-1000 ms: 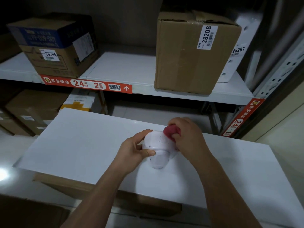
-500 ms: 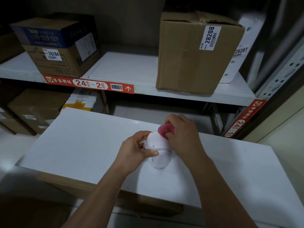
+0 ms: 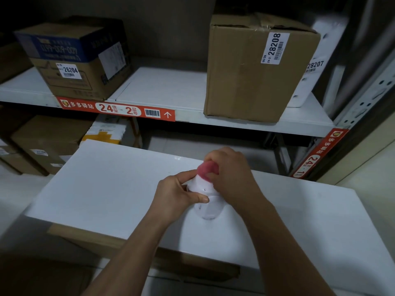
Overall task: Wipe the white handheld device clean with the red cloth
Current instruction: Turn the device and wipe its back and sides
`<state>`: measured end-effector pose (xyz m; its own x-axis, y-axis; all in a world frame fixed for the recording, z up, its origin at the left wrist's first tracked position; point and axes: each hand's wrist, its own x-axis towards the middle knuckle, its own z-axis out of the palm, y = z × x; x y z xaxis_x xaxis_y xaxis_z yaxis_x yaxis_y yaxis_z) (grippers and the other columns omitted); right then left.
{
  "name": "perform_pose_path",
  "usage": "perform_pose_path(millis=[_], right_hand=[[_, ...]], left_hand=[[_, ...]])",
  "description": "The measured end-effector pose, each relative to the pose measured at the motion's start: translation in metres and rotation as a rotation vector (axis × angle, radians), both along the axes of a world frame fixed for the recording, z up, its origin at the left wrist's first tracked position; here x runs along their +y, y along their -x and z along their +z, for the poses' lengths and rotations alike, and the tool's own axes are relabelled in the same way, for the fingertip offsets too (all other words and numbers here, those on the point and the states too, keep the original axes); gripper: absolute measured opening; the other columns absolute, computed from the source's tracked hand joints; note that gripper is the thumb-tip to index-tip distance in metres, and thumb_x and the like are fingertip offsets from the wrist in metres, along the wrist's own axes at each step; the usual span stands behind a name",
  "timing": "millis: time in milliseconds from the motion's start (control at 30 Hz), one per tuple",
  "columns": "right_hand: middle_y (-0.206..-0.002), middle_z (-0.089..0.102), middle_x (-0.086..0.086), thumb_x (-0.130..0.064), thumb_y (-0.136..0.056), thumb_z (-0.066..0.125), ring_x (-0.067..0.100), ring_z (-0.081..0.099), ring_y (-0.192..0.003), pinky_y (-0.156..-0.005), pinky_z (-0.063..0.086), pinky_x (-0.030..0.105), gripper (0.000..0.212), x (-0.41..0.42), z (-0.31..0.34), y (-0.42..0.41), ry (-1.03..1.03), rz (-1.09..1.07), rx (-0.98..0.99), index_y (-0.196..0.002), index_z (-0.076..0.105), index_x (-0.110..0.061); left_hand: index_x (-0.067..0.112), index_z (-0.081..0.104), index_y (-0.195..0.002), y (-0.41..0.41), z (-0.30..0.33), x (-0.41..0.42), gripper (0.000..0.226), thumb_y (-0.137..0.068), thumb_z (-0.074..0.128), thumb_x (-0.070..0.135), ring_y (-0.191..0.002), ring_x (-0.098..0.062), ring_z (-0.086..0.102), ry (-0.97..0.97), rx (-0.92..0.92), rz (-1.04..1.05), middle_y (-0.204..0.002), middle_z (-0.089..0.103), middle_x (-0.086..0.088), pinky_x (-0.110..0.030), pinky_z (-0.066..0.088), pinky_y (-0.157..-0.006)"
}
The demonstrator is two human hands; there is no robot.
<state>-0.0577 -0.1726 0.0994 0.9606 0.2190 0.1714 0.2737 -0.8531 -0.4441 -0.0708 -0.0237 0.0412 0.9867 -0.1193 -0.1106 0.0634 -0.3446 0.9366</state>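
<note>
The white handheld device (image 3: 204, 201) is held just above the white table top (image 3: 106, 184), near its middle. My left hand (image 3: 173, 194) grips the device from the left, thumb across its front. My right hand (image 3: 229, 178) is closed on the bunched red cloth (image 3: 207, 170), which presses on the device's far upper end. Much of the device is hidden by both hands; only its lower rounded part and a strip with small holes show.
Behind the table runs a white shelf (image 3: 171, 90) with a large brown box labelled 28208 (image 3: 252, 71) on the right and a blue-topped box labelled 26204 (image 3: 74, 58) on the left. More cartons (image 3: 42, 142) sit below on the left. A metal rack upright (image 3: 363, 99) stands at right.
The red cloth in my right hand has slid left and up along the device's top. My left hand keeps its hold, and the device has turned slightly.
</note>
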Motion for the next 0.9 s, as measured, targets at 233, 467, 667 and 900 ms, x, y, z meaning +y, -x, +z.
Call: perform_pose_path(millis=[233, 467, 667, 900], right_hand=[[-0.087, 0.063, 0.000, -0.027, -0.076, 0.074, 0.015, 0.057, -0.079, -0.071, 0.046, 0.028, 0.013, -0.031, 0.015, 0.012, -0.076, 0.041, 0.210, -0.084, 0.070, -0.017], [-0.098, 0.061, 0.003, -0.019, -0.076, 0.069, 0.021, 0.055, -0.091, -0.078, 0.041, 0.029, 0.016, -0.002, 0.005, -0.002, -0.061, -0.002, 0.087, -0.091, 0.068, -0.017], [-0.101, 0.063, 0.003, -0.014, -0.079, 0.066, 0.019, 0.057, -0.093, -0.073, 0.033, 0.019, 0.014, -0.026, -0.017, -0.011, -0.213, -0.257, 0.104, -0.092, 0.065, -0.020], [-0.079, 0.064, 0.001, -0.008, -0.070, 0.070, 0.020, 0.063, -0.075, -0.066, 0.052, 0.036, 0.022, -0.061, -0.022, 0.020, -0.420, -0.339, 0.357, -0.074, 0.053, -0.020]], left_hand=[[0.036, 0.073, -0.104, 0.001, 0.002, -0.001, 0.060, -0.053, 0.091, 0.011, -0.087, -0.005, 0.071, 0.000, 0.029, 0.023, -0.099, 0.074, 0.020, -0.014, 0.053, -0.081], [0.033, 0.071, -0.112, 0.002, 0.000, -0.001, 0.063, -0.055, 0.090, 0.014, -0.088, -0.005, 0.071, -0.027, -0.002, 0.016, -0.100, 0.075, 0.016, -0.020, 0.054, -0.083], [0.030, 0.069, -0.117, 0.001, -0.001, -0.003, 0.067, -0.054, 0.091, 0.020, -0.091, -0.006, 0.070, -0.073, 0.011, 0.050, -0.111, 0.071, 0.017, -0.024, 0.053, -0.090], [0.030, 0.068, -0.119, 0.001, 0.002, -0.003, 0.068, -0.055, 0.091, 0.022, -0.090, -0.007, 0.070, -0.078, 0.044, 0.041, -0.115, 0.070, 0.015, -0.030, 0.054, -0.092]])
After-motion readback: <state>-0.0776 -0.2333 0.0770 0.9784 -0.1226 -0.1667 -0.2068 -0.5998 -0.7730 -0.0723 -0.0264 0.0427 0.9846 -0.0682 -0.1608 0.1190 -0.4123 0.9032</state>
